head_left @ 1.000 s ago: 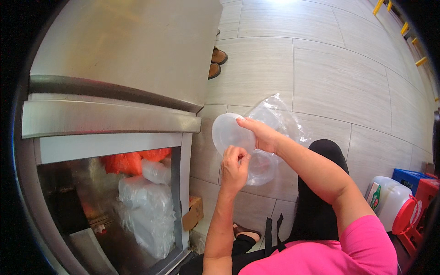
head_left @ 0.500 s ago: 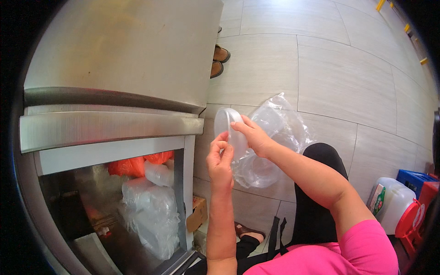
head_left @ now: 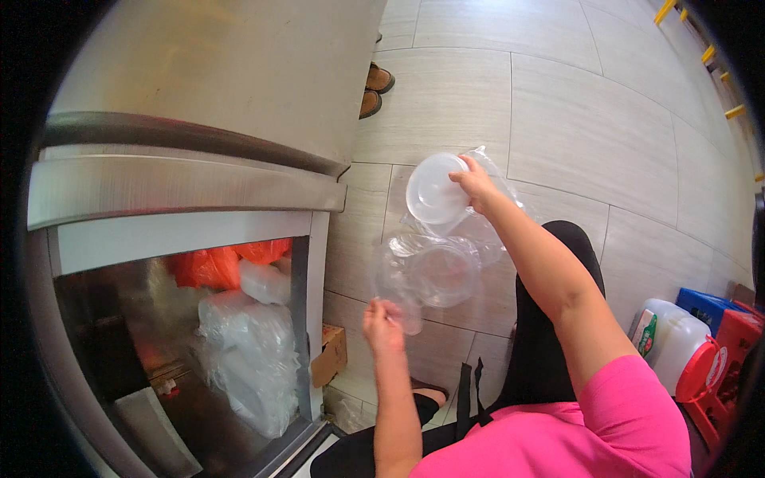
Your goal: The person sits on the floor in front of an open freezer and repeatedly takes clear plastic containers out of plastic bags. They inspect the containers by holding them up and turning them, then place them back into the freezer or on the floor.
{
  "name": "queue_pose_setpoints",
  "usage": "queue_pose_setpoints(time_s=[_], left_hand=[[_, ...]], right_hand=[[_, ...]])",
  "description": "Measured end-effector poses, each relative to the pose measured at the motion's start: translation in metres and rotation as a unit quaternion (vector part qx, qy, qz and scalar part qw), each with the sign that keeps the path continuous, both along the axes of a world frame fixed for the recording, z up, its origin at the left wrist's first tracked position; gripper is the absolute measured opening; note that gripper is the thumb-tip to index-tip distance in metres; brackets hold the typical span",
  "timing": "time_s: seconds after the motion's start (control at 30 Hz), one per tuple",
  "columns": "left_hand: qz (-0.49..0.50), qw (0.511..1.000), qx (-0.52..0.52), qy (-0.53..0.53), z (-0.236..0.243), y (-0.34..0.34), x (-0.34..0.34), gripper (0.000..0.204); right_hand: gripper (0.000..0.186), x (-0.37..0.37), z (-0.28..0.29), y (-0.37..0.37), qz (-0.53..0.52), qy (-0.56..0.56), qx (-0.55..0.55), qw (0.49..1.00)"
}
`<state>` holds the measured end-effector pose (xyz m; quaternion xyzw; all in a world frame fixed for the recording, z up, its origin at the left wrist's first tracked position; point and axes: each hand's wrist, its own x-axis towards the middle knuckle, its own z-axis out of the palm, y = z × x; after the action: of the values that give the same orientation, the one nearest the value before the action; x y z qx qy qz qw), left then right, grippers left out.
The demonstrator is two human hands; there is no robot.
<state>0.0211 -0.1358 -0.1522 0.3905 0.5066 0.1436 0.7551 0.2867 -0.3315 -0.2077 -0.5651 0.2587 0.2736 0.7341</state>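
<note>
In the head view, my right hand (head_left: pixel 476 185) grips a round translucent plastic lid or container (head_left: pixel 432 190) by its right edge, over a clear plastic bag (head_left: pixel 494 237). Lower down, my left hand (head_left: pixel 382 325) has its fingers closed on a thin clear plastic piece (head_left: pixel 406 315), too blurred to make out fully. Just beyond it, clear round containers (head_left: pixel 442 279) lie in plastic on the tiled floor.
At left stands a steel cabinet (head_left: pixel 199 88) with an open lower compartment (head_left: pixel 183 229) holding red bags (head_left: pixel 207 269) and wrapped plastic stacks (head_left: pixel 247 366). A cardboard box (head_left: pixel 331 354), brown shoes (head_left: pixel 374 84), a white jerrycan (head_left: pixel 665 342) and red and blue crates (head_left: pixel 701 304) stand around me.
My hands have moved apart: the right one carried the round plastic piece forward and right, and the left one dropped lower with a clear piece in its fingers.
</note>
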Motion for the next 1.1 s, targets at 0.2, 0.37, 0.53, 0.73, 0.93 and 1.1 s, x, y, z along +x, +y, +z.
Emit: queue_pose_setpoints(time_s=[0.2, 0.37, 0.53, 0.73, 0.93, 1.1], left_hand=[[-0.029, 0.998, 0.005, 0.053, -0.070, -0.038, -0.020, 0.023], [-0.054, 0.990, 0.094, 0.094, -0.089, -0.038, -0.003, 0.020], [-0.104, 0.957, 0.215, 0.164, -0.109, -0.042, 0.007, 0.014], [-0.167, 0.879, 0.370, 0.249, -0.126, -0.029, 0.007, 0.018], [-0.178, 0.913, 0.298, 0.215, -0.107, -0.028, 0.013, 0.024], [-0.254, 0.933, 0.219, 0.132, -0.047, -0.014, 0.015, 0.029]], right_hand=[[0.064, 0.007, -0.073, -0.013, 0.036, -0.072, -0.259, 0.962], [0.042, -0.017, -0.045, -0.022, 0.162, -0.259, -0.424, 0.852], [0.029, -0.067, -0.009, -0.016, 0.568, -0.148, -0.304, 0.750], [0.042, -0.084, -0.005, -0.001, 0.621, -0.093, -0.207, 0.750], [0.059, -0.095, -0.006, 0.003, 0.596, -0.117, -0.174, 0.775], [0.050, -0.085, 0.014, 0.005, 0.576, -0.254, -0.218, 0.746]])
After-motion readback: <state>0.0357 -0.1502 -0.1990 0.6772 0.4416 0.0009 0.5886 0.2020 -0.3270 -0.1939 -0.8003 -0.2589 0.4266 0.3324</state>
